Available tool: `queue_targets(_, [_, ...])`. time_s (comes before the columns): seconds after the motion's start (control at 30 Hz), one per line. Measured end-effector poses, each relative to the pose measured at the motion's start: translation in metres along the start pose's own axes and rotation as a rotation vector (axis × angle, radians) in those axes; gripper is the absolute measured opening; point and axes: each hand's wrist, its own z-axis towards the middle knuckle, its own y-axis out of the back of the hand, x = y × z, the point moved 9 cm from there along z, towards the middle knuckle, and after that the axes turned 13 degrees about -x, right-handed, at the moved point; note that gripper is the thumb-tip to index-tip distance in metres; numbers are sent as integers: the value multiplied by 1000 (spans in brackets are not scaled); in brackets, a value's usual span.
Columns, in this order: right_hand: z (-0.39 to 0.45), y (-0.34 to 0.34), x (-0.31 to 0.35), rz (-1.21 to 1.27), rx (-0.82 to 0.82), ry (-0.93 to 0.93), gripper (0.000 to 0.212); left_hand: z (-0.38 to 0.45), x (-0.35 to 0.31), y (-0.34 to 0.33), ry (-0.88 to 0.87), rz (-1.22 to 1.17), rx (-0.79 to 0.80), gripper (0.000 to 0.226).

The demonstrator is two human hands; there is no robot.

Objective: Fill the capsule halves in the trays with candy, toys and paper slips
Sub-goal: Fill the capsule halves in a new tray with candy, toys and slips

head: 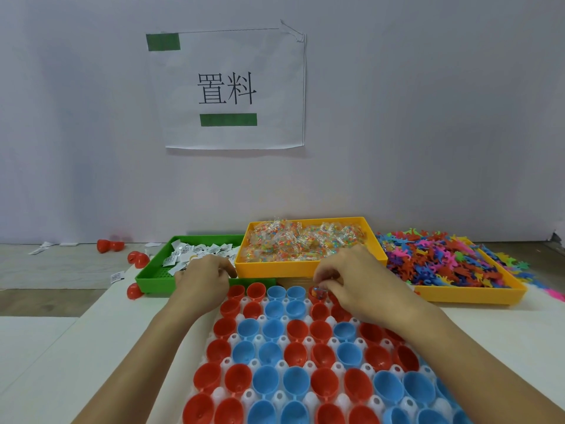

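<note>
A white tray (337,369) in front of me holds rows of red and blue capsule halves, open side up. My right hand (351,280) hovers over the tray's far row. Its curled fingertips pinch a small candy packet (319,293) that sits in a red capsule half (315,296). My left hand (203,281) lies at the far left corner of the tray, by the green tray's near wall. Its fingers curl downward and whatever is under them is hidden. The other capsule halves in view look empty.
Behind the capsule tray stand a green tray (153,278) of paper slips, a yellow tray (275,267) of candy packets and, to the right, a yellow tray (470,293) heaped with coloured toy figures. Loose red capsule halves (138,259) lie left of the green tray. A wall rises close behind.
</note>
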Motion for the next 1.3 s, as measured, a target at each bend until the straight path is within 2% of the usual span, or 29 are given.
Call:
queue_targets(0.4, [2, 10, 2, -38, -36, 17, 19, 1, 1, 3, 23, -22, -7, 36])
queue_targets(0.6, [3, 14, 2, -27, -54, 13, 19, 5, 3, 16, 19, -197, -133, 28])
queue_targets(0.73, [3, 15, 1, -21, -63, 13, 19, 8, 5, 20, 6, -219, -176, 29])
queue_targets(0.83, [3, 15, 2, -20, -62, 15, 19, 5, 3, 18, -5, -186, -139, 30])
queue_targets(0.97, [3, 15, 1, -19, -54, 7, 20, -1, 1, 4, -28, -20, 18, 26])
queue_targets(1.13, [3, 15, 1, -13, -55, 4, 20, 0, 2, 3, -16, -8, 11, 34])
queue_targets(1.3, [3, 15, 1, -18, -54, 7, 20, 2, 3, 3, -17, 0, 4, 31])
